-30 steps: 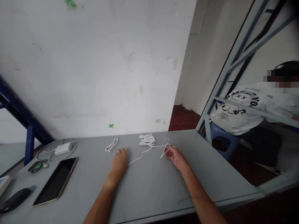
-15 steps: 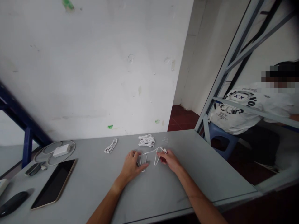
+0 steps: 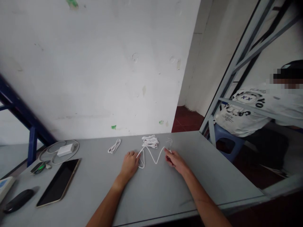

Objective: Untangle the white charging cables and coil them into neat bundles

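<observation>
A white cord (image 3: 155, 163) runs between my two hands over the grey table, dipping in a V in the middle. My left hand (image 3: 130, 162) has its fingers closed on the cord, and a loop of it lies just right of the fingers. My right hand (image 3: 174, 160) pinches the other part of the cord between thumb and fingertips. Behind the hands rests a bundle of white cords (image 3: 151, 142). A smaller folded white cord (image 3: 114, 146) is to its left. Thin white strands (image 3: 169, 141) lie beyond my right hand.
On the left of the table (image 3: 90, 192) are a tablet (image 3: 59, 183), a white adapter with cable (image 3: 65, 150), a small dark device (image 3: 38, 167) and a black mouse (image 3: 19, 200). A wall stands behind. A person in a white shirt (image 3: 248, 108) sits beyond the metal frame at right.
The cord between my hands has opened into a wide V. My right hand has shifted slightly right, and my left fingers have drawn together. The view has shifted slightly.
</observation>
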Motion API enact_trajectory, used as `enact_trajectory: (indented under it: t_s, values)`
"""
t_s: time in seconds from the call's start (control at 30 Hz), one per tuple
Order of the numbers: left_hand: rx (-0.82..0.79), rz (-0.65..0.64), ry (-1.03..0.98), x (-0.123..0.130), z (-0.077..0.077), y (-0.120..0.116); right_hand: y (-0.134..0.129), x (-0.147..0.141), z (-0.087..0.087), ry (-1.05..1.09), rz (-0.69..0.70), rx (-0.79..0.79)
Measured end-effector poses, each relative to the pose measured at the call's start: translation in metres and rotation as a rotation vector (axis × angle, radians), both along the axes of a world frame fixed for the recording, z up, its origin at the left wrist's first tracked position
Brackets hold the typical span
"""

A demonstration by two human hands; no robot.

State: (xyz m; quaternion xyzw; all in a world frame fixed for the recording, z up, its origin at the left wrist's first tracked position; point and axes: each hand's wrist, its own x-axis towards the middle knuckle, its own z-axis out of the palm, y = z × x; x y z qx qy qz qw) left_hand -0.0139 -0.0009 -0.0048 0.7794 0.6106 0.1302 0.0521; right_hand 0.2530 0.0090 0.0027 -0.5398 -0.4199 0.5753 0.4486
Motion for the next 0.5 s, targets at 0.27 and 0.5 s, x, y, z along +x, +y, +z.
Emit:
enact_trajectory:
  t_s: [0.27,0.5]
  values:
    - [-0.001,-0.107,-0.067,-0.036,-0.008,0.012,0.022,0.041,-0.007,0.352,-0.535,0.072]
    - [-0.053,-0.111,-0.338,-0.054,-0.005,0.011,0.023,0.054,-0.008,0.1,-0.638,0.157]
